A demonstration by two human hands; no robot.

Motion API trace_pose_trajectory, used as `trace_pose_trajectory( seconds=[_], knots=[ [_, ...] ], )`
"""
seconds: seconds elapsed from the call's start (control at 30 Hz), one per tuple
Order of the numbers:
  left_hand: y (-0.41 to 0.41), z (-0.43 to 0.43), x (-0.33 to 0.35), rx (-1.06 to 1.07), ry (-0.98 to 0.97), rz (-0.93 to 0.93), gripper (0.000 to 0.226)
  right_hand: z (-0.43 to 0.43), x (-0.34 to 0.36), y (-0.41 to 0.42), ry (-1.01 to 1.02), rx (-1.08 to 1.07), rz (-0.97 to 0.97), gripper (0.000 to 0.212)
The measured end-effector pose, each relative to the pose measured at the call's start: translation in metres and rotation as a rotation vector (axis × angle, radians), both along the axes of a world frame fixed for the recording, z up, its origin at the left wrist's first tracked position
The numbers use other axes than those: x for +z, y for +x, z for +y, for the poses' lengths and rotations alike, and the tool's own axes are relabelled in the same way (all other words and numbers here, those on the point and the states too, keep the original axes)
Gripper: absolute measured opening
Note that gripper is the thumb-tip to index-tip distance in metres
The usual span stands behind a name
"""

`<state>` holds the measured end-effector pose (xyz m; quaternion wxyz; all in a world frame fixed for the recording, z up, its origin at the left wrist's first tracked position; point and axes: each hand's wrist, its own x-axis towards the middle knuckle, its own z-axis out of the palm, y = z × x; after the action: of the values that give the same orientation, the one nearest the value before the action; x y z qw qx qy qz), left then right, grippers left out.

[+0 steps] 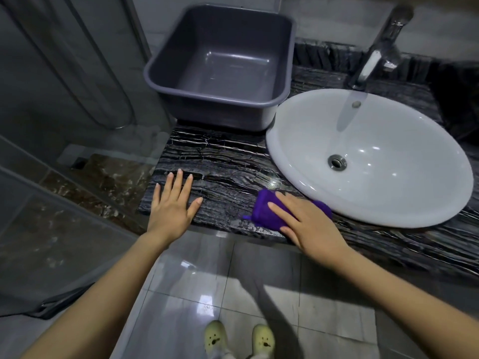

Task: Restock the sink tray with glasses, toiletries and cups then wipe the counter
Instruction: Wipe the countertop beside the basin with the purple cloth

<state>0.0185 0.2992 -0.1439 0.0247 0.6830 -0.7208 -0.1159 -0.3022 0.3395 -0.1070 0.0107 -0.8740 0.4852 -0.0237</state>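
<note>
A purple cloth (264,209) lies on the dark marble counter (225,161), just left of the white oval sink (370,156). My right hand (308,225) presses flat on top of the cloth, fingers spread over it. My left hand (172,203) rests flat on the counter's front left corner, fingers apart, holding nothing. A grey plastic tub (223,66) stands at the back left of the counter and has nothing inside it.
A chrome faucet (375,53) rises behind the sink. A glass shower partition (77,99) borders the counter's left end. Grey floor tiles (207,281) and my feet in pale yellow shoes (239,338) are below the counter's front edge.
</note>
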Motion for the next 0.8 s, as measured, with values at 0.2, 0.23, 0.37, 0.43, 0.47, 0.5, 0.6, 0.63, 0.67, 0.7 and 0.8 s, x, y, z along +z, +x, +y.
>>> trace_pose_trajectory(
  seconds=[0.2,0.23,0.37,0.43,0.47,0.5,0.6,0.63,0.67,0.7,0.8],
  knots=[
    [0.000,0.000,-0.002,0.001,-0.016,-0.008,0.064,0.022,-0.010,0.029,-0.090,-0.518,-0.032,0.045],
    [-0.001,0.000,-0.002,0.000,-0.020,-0.005,0.064,0.018,-0.010,0.043,-0.078,-0.606,-0.045,0.046],
    [-0.001,-0.001,0.001,-0.001,0.004,0.016,0.063,-0.002,-0.008,0.099,0.059,-0.800,-0.141,0.053],
    [-0.001,-0.002,0.004,0.002,0.039,0.041,0.061,-0.010,-0.007,0.128,0.087,-0.746,-0.152,0.055],
    [-0.001,-0.003,0.007,0.009,0.065,0.087,0.059,-0.012,-0.007,0.143,0.105,-0.708,-0.155,0.055],
    [0.000,-0.005,0.011,0.019,0.094,0.160,0.057,-0.013,-0.008,0.158,0.127,-0.674,-0.157,0.056],
    [0.008,-0.008,0.025,0.054,0.154,0.471,0.052,-0.010,-0.011,0.204,0.194,-0.565,-0.145,0.057],
    [0.012,-0.007,0.030,0.067,0.157,0.583,0.051,-0.008,-0.011,0.219,0.214,-0.519,-0.135,0.058],
    [0.015,-0.006,0.035,0.084,0.154,0.684,0.050,-0.007,-0.009,0.232,0.230,-0.471,-0.128,0.058],
    [0.020,-0.004,0.040,0.103,0.143,0.757,0.050,-0.005,-0.008,0.242,0.237,-0.423,-0.125,0.058],
    [0.034,0.001,0.048,0.146,0.067,0.733,0.048,-0.001,0.002,0.246,0.261,-0.298,-0.192,0.055]
  ],
)
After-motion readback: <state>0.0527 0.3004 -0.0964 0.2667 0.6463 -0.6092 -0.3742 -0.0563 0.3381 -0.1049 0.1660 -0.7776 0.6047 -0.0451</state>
